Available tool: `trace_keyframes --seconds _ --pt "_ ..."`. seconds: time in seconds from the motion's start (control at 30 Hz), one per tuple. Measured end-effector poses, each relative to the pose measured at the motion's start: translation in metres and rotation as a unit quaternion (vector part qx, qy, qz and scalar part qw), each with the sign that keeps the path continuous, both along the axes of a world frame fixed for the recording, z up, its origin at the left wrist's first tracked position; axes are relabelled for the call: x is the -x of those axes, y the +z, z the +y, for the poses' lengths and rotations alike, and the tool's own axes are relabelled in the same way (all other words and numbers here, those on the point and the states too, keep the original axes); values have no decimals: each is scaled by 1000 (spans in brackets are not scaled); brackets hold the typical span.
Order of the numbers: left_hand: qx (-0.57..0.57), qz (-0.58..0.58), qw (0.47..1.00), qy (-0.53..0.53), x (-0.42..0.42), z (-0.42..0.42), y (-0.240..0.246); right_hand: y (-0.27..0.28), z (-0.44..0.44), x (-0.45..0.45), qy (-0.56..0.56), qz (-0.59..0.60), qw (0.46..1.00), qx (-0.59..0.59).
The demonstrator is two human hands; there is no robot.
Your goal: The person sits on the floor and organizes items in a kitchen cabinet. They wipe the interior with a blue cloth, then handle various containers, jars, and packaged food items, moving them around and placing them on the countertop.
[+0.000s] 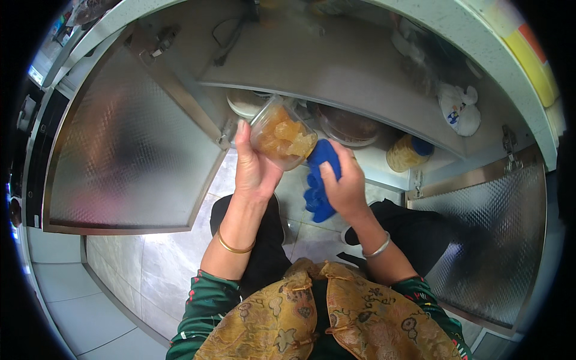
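Note:
My left hand [252, 157] grips a clear plastic jar [270, 112] with amber lumps [285, 135] inside that look like rock sugar. The jar is tilted, its lower right end towards my right hand. In my right hand [346, 180] is a bunched blue cloth [321, 189] with a lumpy lower edge. The cloth's top is right beside the jar, and I cannot tell whether they touch. Both hands are in front of an open cabinet, above the tiled floor [292, 229]. Whether the jar bears a lid is unclear.
Textured glass doors stand open at left [130, 148] and right [495, 238]. A cabinet shelf [315, 76] spans the back, with a tied white plastic bag [460, 112] on it. Below are a blue-lidded jar [402, 155], a round brown-topped vessel [346, 126] and a white bowl [245, 103].

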State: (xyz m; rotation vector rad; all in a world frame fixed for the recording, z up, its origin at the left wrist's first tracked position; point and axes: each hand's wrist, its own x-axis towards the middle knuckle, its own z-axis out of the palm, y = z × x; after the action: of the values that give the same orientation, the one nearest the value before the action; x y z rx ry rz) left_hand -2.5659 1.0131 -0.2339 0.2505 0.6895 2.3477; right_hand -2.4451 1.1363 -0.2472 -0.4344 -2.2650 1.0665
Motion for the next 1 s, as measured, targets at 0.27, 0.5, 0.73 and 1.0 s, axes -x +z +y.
trace_keyframes --seconds 0.27,0.5,0.73,1.0 --pt "-33 46 998 41 -5 14 -5 70 -19 51 43 131 956 -257" --pt "-40 -69 996 40 2 2 -8 19 -27 57 -7 179 948 -264" --pt "3 38 997 -74 -1 -2 7 45 34 62 236 8 939 250" --pt "148 179 972 -33 -7 2 4 3 34 63 219 5 784 581"
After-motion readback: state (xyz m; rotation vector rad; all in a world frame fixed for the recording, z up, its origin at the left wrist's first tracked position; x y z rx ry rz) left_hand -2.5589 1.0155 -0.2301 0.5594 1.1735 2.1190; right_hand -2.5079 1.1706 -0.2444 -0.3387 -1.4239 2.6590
